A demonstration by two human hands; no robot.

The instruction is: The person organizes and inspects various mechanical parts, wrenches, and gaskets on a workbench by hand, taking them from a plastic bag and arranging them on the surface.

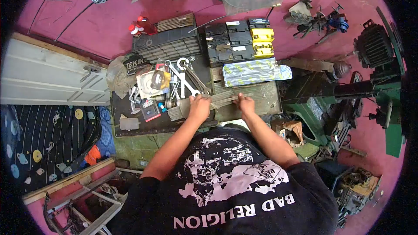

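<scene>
A bundle of thin grey rods (224, 100), which look like welding rods, lies low over the workbench (265, 98) between my two hands. My left hand (200, 107) is closed around its left part, and the rod ends stick out to the left beyond a greyish wrap. The fingers of my right hand (245, 104) are pinched at the right end of the rods. Just beyond my left hand lie several metal wrenches (183, 78). Past the rods sits a long silver packet with yellow-green marks (250, 73).
Black and yellow batteries (235, 39) stand behind the packet, beside a dark drawer rack (170, 39) with red bottles (146, 25). Small tools and a small red-edged box (150, 110) cover the bench's left side. A green drill press (379, 87) stands at right.
</scene>
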